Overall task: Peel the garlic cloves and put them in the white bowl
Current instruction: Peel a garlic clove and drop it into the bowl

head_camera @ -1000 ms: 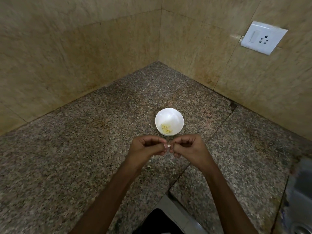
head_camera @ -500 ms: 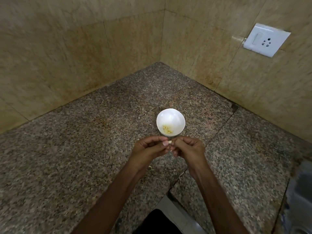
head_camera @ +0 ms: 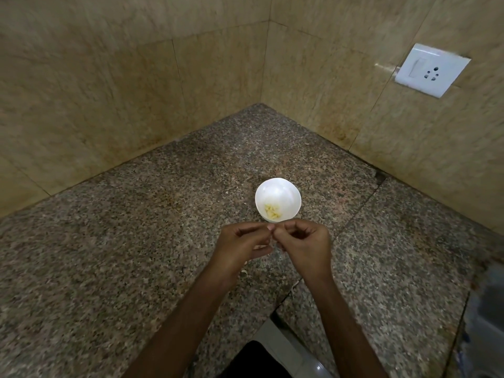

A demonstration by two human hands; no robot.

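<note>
A small white bowl (head_camera: 277, 192) stands on the granite counter, with several peeled yellowish garlic cloves (head_camera: 272, 210) at its bottom. Just in front of the bowl, my left hand (head_camera: 241, 245) and my right hand (head_camera: 306, 245) meet fingertip to fingertip, fingers curled. Both pinch a small garlic clove between them; the clove is almost wholly hidden by the fingers. A scrap of garlic skin (head_camera: 244, 272) lies on the counter under my left wrist.
The speckled granite counter (head_camera: 136, 255) fills a corner between two beige tiled walls. A white switch and socket plate (head_camera: 431, 69) is on the right wall. A seam (head_camera: 354, 211) in the granite runs diagonally at the right. A blurred sink edge (head_camera: 488, 309) shows at far right.
My hands have stayed together just in front of the bowl, still working the clove; the fingers have shifted slightly. The view has tilted a little.
</note>
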